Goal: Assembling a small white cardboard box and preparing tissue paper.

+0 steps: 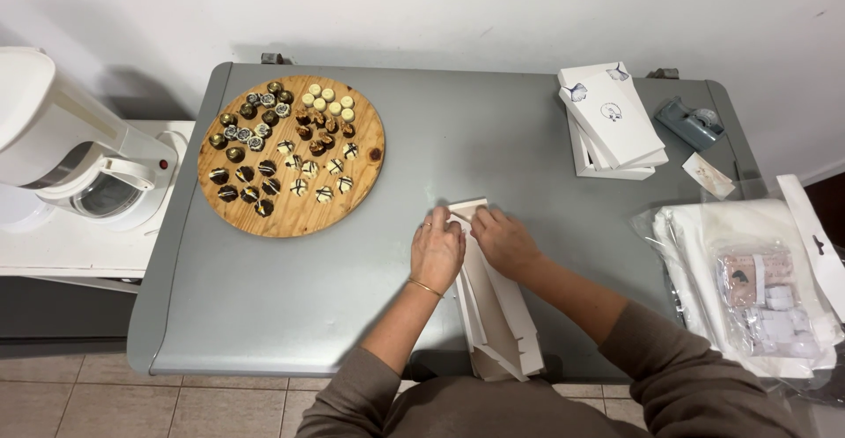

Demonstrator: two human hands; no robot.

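Coffee machine, white, sits far left on a low white shelf, off the grey table so it is not in the way. Next comes a round wooden board with many little chocolates, sorted in groups by colour, probably so each kind is easy to pick.

In the middle, near the front edge, lies a long white cardboard box, still flat and half folded. The left hand presses down on its far end, fingers bent over the card, likely to keep it from sliding. The right hand pinches the flap just beside it.

Further right, a stack of flat white boxes waits at the back. A grey tape holder lies beside it. Clear bags of white things lie at the right edge.
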